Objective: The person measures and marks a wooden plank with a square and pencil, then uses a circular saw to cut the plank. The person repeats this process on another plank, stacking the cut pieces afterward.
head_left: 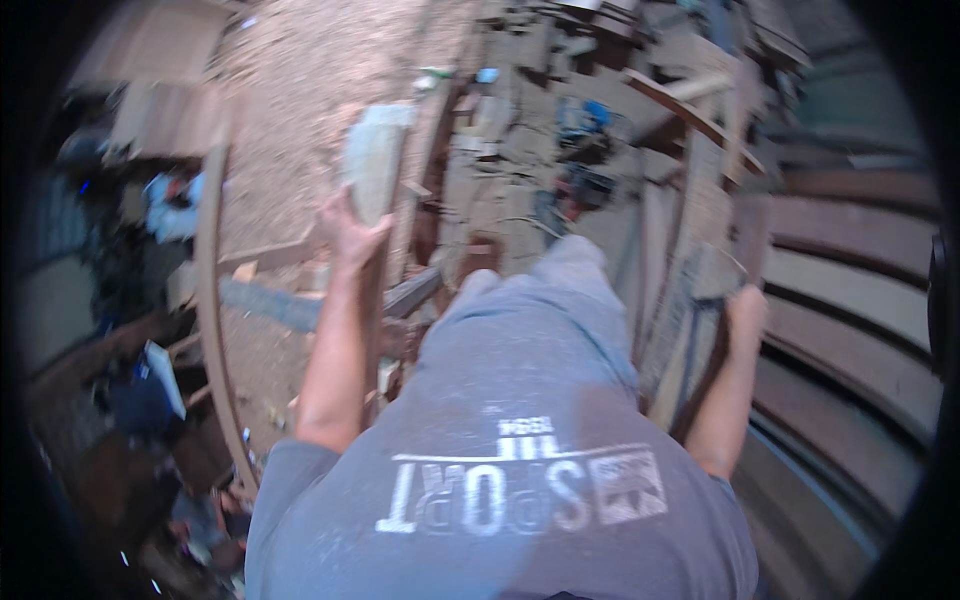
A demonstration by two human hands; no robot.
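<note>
My left hand point(352, 235) is closed round the lower end of a pale, round-edged wooden board point(378, 160), held out ahead on the left. Thumb and fingers lie on opposite sides of it; motion blurs the details. On the right, my right hand point(746, 312) is closed at the bottom end of a brown wooden board point(752, 240) that rises away from me. Part of its fingers is hidden behind the wrist. Next to that hand, several long planks point(665, 290) lean together in a stack.
Wood scraps point(500, 110) litter the floor ahead. Sawdust point(300, 70) covers the ground at the far left. A wooden frame point(212, 280) stands at my left. Large curved boards point(850, 270) are stacked at the right. A power tool or similar dark object point(585, 187) lies near my feet.
</note>
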